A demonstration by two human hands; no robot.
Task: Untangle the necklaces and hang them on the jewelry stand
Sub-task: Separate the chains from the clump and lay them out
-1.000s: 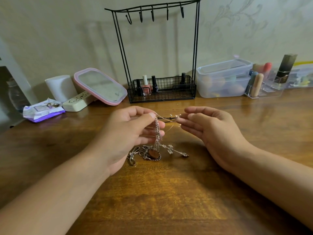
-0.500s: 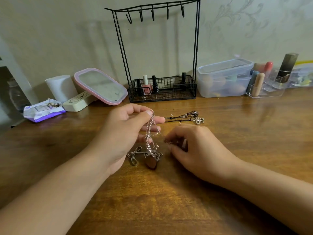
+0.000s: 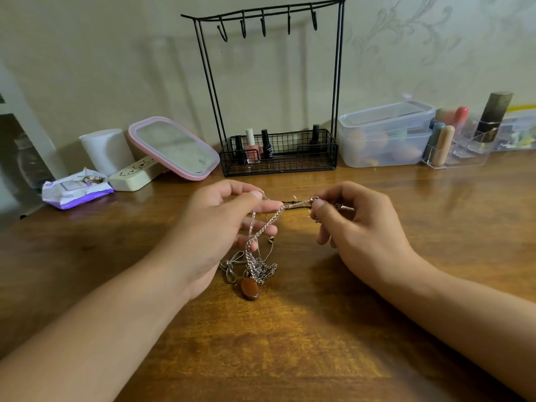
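Centrally, above the wooden surface (image 3: 290, 343), the left hand (image 3: 220, 230) and the right hand (image 3: 359, 227) share a tangle of necklaces (image 3: 258, 265). Left thumb and forefinger pinch a silver chain (image 3: 268, 224) at its upper end; the remaining left fingers (image 3: 261, 227) curl loosely behind the strands. Right thumb and forefinger pinch the same chain near its other end, beside a dark cord (image 3: 293, 203) that runs between the two hands; the other right fingers are curled in. From the left pinch the chain hangs down into a knotted bunch resting on the surface, where a brown oval pendant (image 3: 250, 288) lies flat and a thin grey looped strand (image 3: 232, 268) spreads just to its left.

Behind the hands, against the wall, stands the black wire jewelry stand (image 3: 272, 82), its five hooks (image 3: 263, 26) bare. Its basket base (image 3: 278, 155) holds several nail polish bottles (image 3: 251, 146). Left of the stand lie a pink-framed mirror (image 3: 174, 149), a white cylinder (image 3: 106, 149), a cream case (image 3: 133, 177) and a purple packet (image 3: 75, 190); right of it sit stacked clear plastic boxes (image 3: 385, 134) and a clear organiser (image 3: 461, 146) with cosmetics.
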